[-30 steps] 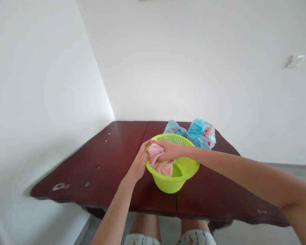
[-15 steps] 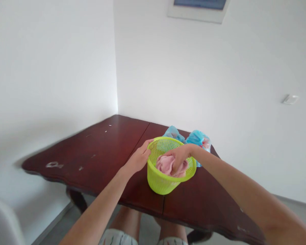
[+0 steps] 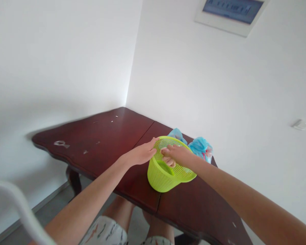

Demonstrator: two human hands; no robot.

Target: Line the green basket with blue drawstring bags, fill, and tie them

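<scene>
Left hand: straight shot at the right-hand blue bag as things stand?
Probably not: the green basket and the right hand lie between the left hand and that blue bag.

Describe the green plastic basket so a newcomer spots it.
Find the dark red wooden table. Near its front edge, by the left hand, stands a round green plastic basket. Perforated sides and open top distinguish it from the blue plastic bags behind.
</scene>
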